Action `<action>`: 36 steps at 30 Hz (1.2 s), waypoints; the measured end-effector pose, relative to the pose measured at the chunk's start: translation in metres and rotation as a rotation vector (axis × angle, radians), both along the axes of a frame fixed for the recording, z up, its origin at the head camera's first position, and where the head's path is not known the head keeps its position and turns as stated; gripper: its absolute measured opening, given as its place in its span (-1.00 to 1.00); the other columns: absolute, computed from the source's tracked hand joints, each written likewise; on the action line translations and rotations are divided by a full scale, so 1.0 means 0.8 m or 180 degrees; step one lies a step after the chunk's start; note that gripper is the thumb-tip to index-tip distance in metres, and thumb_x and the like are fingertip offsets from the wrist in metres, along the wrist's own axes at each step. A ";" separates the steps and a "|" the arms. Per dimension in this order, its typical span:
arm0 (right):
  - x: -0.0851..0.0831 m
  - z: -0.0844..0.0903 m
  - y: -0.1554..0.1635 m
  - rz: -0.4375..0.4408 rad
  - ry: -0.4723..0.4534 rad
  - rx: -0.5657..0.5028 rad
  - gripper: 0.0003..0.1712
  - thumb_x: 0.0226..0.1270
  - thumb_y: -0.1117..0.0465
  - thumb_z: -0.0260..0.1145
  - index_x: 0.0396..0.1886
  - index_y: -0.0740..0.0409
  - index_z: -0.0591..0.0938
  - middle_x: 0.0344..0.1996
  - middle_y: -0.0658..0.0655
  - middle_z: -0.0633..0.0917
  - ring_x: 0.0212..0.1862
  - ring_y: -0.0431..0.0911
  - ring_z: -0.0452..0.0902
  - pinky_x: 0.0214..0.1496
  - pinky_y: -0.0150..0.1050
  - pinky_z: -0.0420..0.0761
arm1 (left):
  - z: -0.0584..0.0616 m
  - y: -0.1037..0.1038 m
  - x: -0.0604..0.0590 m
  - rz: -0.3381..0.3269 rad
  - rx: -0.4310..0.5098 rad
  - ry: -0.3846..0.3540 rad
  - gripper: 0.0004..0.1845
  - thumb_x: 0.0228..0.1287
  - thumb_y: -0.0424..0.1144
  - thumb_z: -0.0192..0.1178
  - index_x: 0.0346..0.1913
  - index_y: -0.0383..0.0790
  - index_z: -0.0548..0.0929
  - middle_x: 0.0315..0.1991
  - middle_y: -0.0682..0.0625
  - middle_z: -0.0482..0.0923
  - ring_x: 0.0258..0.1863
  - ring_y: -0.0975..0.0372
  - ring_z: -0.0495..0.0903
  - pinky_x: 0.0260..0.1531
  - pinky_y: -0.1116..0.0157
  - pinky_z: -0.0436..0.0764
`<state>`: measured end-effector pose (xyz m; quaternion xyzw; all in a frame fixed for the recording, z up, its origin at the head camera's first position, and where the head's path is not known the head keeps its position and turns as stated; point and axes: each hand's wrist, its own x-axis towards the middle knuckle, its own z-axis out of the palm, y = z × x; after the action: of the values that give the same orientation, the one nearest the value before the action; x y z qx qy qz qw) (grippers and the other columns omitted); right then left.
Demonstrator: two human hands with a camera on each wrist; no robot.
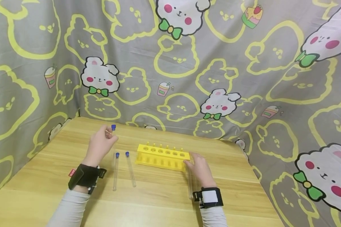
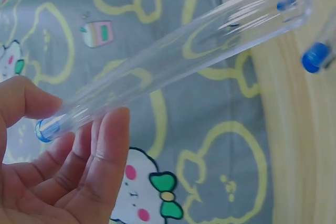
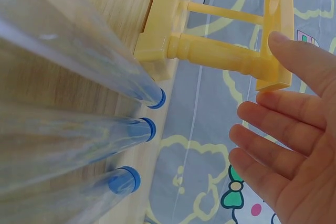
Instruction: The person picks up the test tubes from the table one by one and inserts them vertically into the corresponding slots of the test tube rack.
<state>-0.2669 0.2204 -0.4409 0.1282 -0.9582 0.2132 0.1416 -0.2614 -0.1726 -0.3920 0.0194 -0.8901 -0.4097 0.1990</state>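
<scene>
My left hand [image 1: 110, 135] is raised over the table's left part and pinches a clear test tube [image 2: 184, 51] near its blue cap [image 1: 113, 127], between thumb and fingers [image 2: 107, 145]. Two more blue-capped tubes [image 1: 115, 170] [image 1: 130, 168] lie on the wood just right of that hand. A yellow tube rack [image 1: 162, 156] stands in the middle with its holes bare. My right hand [image 1: 191, 163] lies with straight fingers [image 3: 262, 119] at the rack's right end [image 3: 226, 53]; whether it touches the rack I cannot tell. Three capped tubes [image 3: 131, 129] lie beside that hand.
The wooden table [image 1: 164, 201] is walled at the back and both sides by a grey cartoon-print cloth [image 1: 187, 78]. A clear tube [image 1: 190, 186] lies by my right wrist. Black camera straps sit on both wrists.
</scene>
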 end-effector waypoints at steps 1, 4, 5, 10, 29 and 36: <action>0.000 0.000 0.000 -0.0002 -0.0004 -0.0007 -0.41 0.26 0.09 0.38 0.17 0.37 0.53 0.11 0.40 0.61 0.18 0.26 0.53 0.24 0.10 0.51 | 0.003 0.002 0.001 0.0003 0.0015 0.0078 -0.76 0.21 -0.20 0.14 -0.12 -0.23 0.47 -0.29 -0.17 0.65 -0.33 0.02 0.60 -0.40 0.28 0.46; 0.000 0.001 0.001 0.0003 -0.0022 -0.0027 -0.40 0.27 0.08 0.37 0.18 0.37 0.52 0.12 0.40 0.60 0.18 0.26 0.53 0.24 0.10 0.50 | 0.013 0.010 0.004 0.0015 0.0074 0.0238 -0.76 0.22 -0.21 0.13 -0.10 -0.23 0.48 -0.29 -0.17 0.66 -0.33 0.01 0.62 -0.39 0.26 0.49; 0.000 0.001 0.002 0.0002 -0.0030 -0.0037 -0.40 0.27 0.08 0.37 0.18 0.36 0.52 0.13 0.40 0.60 0.19 0.26 0.53 0.24 0.10 0.50 | 0.017 0.012 0.004 0.0022 0.0093 0.0284 -0.75 0.22 -0.20 0.13 -0.09 -0.24 0.48 -0.28 -0.18 0.66 -0.32 0.01 0.63 -0.39 0.25 0.50; -0.001 0.001 0.003 -0.0006 -0.0044 -0.0024 -0.40 0.27 0.07 0.37 0.19 0.37 0.51 0.13 0.40 0.60 0.19 0.25 0.53 0.24 0.09 0.51 | 0.039 0.027 -0.002 -0.0051 0.0210 0.0487 -0.72 0.25 -0.17 0.17 -0.07 -0.24 0.48 -0.24 -0.18 0.67 -0.27 0.01 0.64 -0.29 0.17 0.57; 0.003 -0.001 0.002 -0.0016 0.0021 -0.0024 -0.43 0.26 0.09 0.39 0.16 0.36 0.54 0.10 0.39 0.63 0.16 0.24 0.56 0.18 0.08 0.55 | 0.059 0.102 -0.042 -0.0605 0.0380 0.0858 -0.78 0.21 -0.25 0.24 -0.14 -0.21 0.47 -0.33 -0.09 0.67 -0.37 0.11 0.64 -0.34 0.22 0.60; 0.003 0.000 0.001 -0.0016 0.0008 -0.0031 -0.43 0.25 0.11 0.39 0.16 0.37 0.54 0.09 0.39 0.63 0.16 0.24 0.55 0.18 0.07 0.55 | 0.040 0.114 -0.048 -0.0713 0.0274 0.0804 -0.77 0.15 -0.26 0.26 -0.18 -0.18 0.46 -0.38 -0.05 0.63 -0.38 0.14 0.61 -0.29 0.23 0.58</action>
<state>-0.2644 0.2210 -0.4411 0.1253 -0.9573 0.2173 0.1439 -0.2997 -0.0812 -0.3599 -0.1230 -0.8362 -0.4661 0.2613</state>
